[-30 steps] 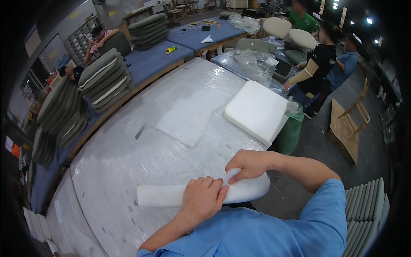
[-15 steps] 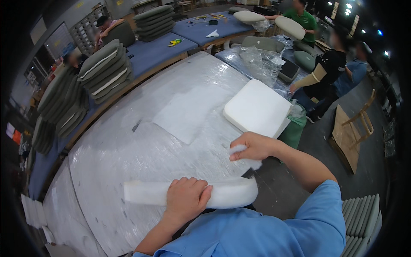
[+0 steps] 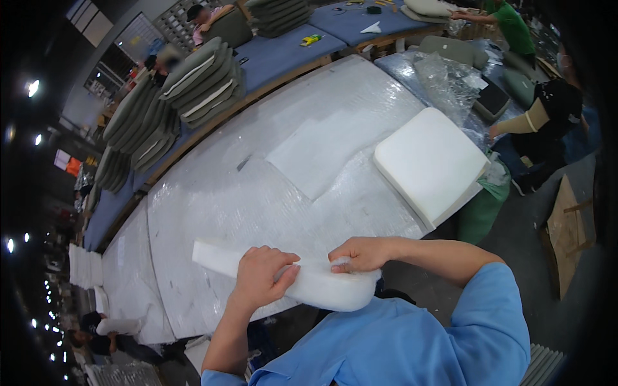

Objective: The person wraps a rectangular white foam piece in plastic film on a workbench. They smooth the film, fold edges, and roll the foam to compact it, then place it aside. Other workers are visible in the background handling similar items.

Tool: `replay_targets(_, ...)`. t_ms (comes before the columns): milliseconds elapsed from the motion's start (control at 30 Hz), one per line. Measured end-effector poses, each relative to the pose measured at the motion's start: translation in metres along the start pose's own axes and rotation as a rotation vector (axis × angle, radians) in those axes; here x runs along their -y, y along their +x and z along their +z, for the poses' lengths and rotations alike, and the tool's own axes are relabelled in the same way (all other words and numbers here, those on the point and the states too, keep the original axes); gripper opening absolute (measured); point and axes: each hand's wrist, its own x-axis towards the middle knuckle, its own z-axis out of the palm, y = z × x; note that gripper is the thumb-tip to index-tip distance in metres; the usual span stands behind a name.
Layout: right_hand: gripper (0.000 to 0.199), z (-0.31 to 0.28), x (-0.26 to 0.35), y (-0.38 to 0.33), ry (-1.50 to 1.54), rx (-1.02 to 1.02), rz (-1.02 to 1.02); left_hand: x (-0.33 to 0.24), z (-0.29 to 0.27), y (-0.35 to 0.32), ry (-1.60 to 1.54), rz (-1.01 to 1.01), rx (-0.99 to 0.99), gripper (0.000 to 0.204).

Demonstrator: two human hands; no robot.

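A white padded foam piece (image 3: 335, 293) is held close against my body at the table's near edge, its flat end pointing left and its rounded end at the right. My left hand (image 3: 264, 276) grips its upper side near the middle, fingers curled over it. Closed in a pinch, my right hand (image 3: 360, 254) holds a tuft of white wadding (image 3: 341, 260) at the piece's right part. Beyond my right hand a white square cushion (image 3: 431, 164) with rounded corners lies flat on the table.
Plastic film covers the work table (image 3: 219, 206), with a thin white sheet (image 3: 322, 157) on it. Stacked grey-green cushions (image 3: 203, 80) stand on the blue table (image 3: 277, 61) behind. A green sack (image 3: 483, 206) hangs at the right, near a co-worker (image 3: 547, 122). Another person (image 3: 112, 334) is at far left.
My right hand has come down and left, bringing its wadding onto the foam piece. My left hand has shifted slightly left and up. The view has turned, so the surroundings appear farther right.
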Motion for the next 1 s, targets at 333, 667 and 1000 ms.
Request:
replay_targets(333,0.036,-0.023,-0.015,-0.017,0.212,-0.15,-0.27,-0.077,0.019,0.005,-0.002,-0.051,-0.096,0.041)
replay_targets(667,0.03,-0.004,-0.084,0.001,-0.137,-0.254,-0.017,-0.083,0.041,-0.007,0.125,-0.12,-0.101,0.047)
replay_targets(1000,0.033,0.019,-0.068,-0.006,0.072,-0.008,-0.247,-0.086,0.048,-0.018,0.113,-0.11,-0.193,0.046)
